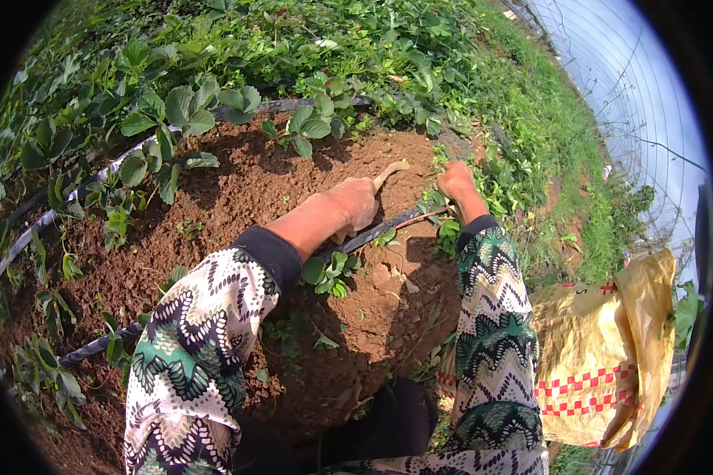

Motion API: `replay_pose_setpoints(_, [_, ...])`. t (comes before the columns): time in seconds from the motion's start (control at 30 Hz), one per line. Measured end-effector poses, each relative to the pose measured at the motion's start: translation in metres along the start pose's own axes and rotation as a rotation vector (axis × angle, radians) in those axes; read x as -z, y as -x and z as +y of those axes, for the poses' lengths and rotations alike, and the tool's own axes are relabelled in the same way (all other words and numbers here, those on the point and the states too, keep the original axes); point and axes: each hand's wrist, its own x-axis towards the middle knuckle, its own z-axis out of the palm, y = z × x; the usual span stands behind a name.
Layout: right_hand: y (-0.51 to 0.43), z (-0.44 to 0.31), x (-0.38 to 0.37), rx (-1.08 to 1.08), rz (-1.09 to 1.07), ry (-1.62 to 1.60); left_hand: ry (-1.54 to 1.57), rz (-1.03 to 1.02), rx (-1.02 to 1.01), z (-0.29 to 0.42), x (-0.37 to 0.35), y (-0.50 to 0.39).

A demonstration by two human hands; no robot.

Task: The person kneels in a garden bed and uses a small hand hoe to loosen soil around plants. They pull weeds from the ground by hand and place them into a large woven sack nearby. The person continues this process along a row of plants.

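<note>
My left hand is closed around a curved, pale wooden piece, which looks like a tool's handle, above the brown soil. Its lower part is hidden beneath the hand. Further right, my right hand is bent down among green leaves at the soil's edge; its fingertips are hidden, so what they hold cannot be told. A black drip hose runs below both hands, with a thin reddish stem beside it. Just under my left hand grows a small strawberry plant.
Strawberry plants and weeds line the bed's far side along another hose. At the right stands a yellow woven sack with red checks. Grass borders the bed, and a greenhouse's curved film wall rises behind.
</note>
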Motion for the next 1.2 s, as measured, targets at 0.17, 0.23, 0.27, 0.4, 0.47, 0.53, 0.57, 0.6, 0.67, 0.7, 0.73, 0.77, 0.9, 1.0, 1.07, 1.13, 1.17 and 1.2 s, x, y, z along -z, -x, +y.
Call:
replay_pose_setpoints(0.17, [0.001,0.001,0.006,-0.074,-0.033,-0.096,0.047,0.019,-0.023,-0.014,0.009,0.016])
replay_pose_setpoints(0.23, [0.000,0.004,0.008,-0.020,-0.003,-0.061,0.097,0.028,-0.010,-0.021,0.013,0.023])
replay_pose_setpoints(0.27, [-0.001,0.006,0.009,0.006,0.006,-0.045,0.091,0.057,-0.022,-0.024,0.013,0.027])
replay_pose_setpoints(0.4, [-0.003,0.010,0.013,-0.127,0.183,-0.391,0.172,0.177,-0.034,-0.032,0.014,0.050])
replay_pose_setpoints(0.47, [0.000,0.008,0.021,-0.151,0.013,-0.885,0.346,0.188,0.102,-0.036,0.018,0.068])
replay_pose_setpoints(0.53, [0.004,0.000,0.033,-0.154,-0.052,-1.310,0.369,0.303,0.107,-0.038,0.026,0.084])
replay_pose_setpoints(0.57, [0.006,-0.005,0.041,-0.144,-0.034,-1.464,0.420,0.279,0.131,-0.039,0.030,0.091])
replay_pose_setpoints(0.6, [0.005,-0.010,0.051,-0.119,-0.061,-1.424,0.391,0.270,0.117,-0.040,0.034,0.096])
replay_pose_setpoints(0.67, [0.005,-0.026,0.065,-0.142,-0.077,-1.374,0.347,0.282,0.086,-0.037,0.039,0.099])
replay_pose_setpoints(0.7, [0.004,-0.032,0.072,-0.148,-0.092,-1.262,0.347,0.265,0.070,-0.036,0.039,0.097])
replay_pose_setpoints(0.73, [0.001,-0.042,0.074,0.100,0.040,-0.709,0.344,0.243,0.086,-0.033,0.038,0.092])
replay_pose_setpoints(0.77, [-0.002,-0.051,0.075,0.284,0.120,-0.114,0.343,0.220,0.101,-0.031,0.036,0.086])
replay_pose_setpoints(0.9, [0.005,-0.059,0.057,0.105,-0.089,0.081,0.347,0.224,0.017,-0.021,0.020,0.048])
replay_pose_setpoints(1.0, [0.009,-0.050,0.043,0.163,-0.270,0.238,0.231,0.287,-0.058,-0.011,0.004,0.015])
replay_pose_setpoints(1.07, [0.007,-0.044,0.038,0.164,-0.364,0.256,0.137,0.246,-0.066,-0.007,-0.002,0.001])
replay_pose_setpoints(1.13, [0.004,-0.038,0.037,0.155,-0.499,0.238,0.181,0.090,0.029,-0.004,-0.003,-0.003])
replay_pose_setpoints(1.17, [0.003,-0.035,0.036,0.140,-0.494,0.221,0.181,0.040,0.051,-0.004,-0.002,-0.002])
replay_pose_setpoints(1.2, [0.002,-0.032,0.036,0.126,-0.487,0.206,0.181,-0.008,0.073,-0.004,0.001,0.001])
